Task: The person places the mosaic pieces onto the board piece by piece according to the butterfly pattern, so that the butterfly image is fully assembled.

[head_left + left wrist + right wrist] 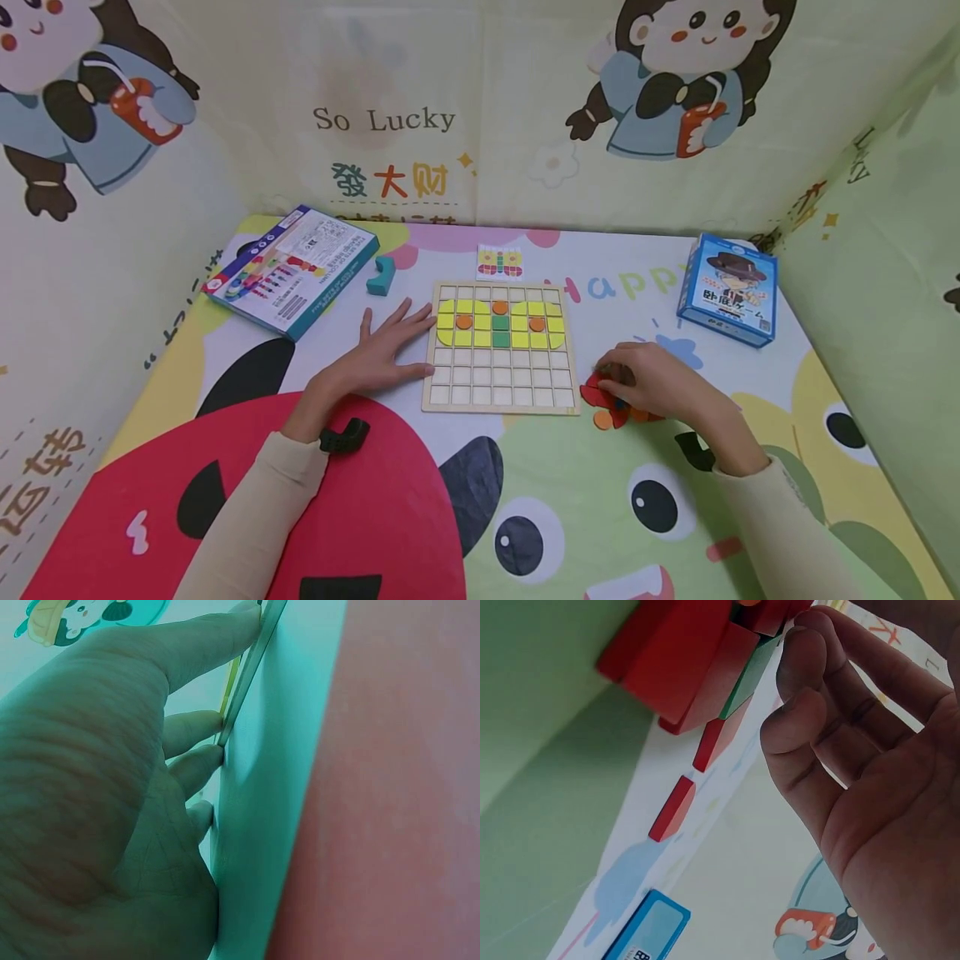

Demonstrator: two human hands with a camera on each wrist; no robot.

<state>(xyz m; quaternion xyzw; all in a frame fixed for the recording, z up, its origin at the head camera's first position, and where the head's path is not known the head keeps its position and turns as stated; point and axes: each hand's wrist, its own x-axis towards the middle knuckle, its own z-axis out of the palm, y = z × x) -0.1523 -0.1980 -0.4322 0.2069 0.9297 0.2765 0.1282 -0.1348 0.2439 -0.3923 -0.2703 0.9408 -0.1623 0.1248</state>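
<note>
A wooden grid board point(498, 410) lies on the table between the hands. Its upper rows carry yellow tiles point(446, 322), two green squares point(500, 339) and orange discs point(536, 323); its lower cells are bare. My left hand point(382, 350) is spread flat, fingertips and thumb against the board's left edge. To the right of the board, my right hand point(652, 379) reaches with bent fingers into a small pile of red pieces point(597, 395), with an orange disc point(602, 420) beside it. In the right wrist view, red blocks point(679, 664) and a green one point(751, 675) show near the fingertips; I cannot tell whether they pinch one.
A picture card point(499, 262) with a butterfly-like pattern lies behind the board. A teal block point(381, 276) and a large flat box point(292, 267) are at the back left. At the back right stands a blue box point(727, 287). Printed cloth walls surround the table.
</note>
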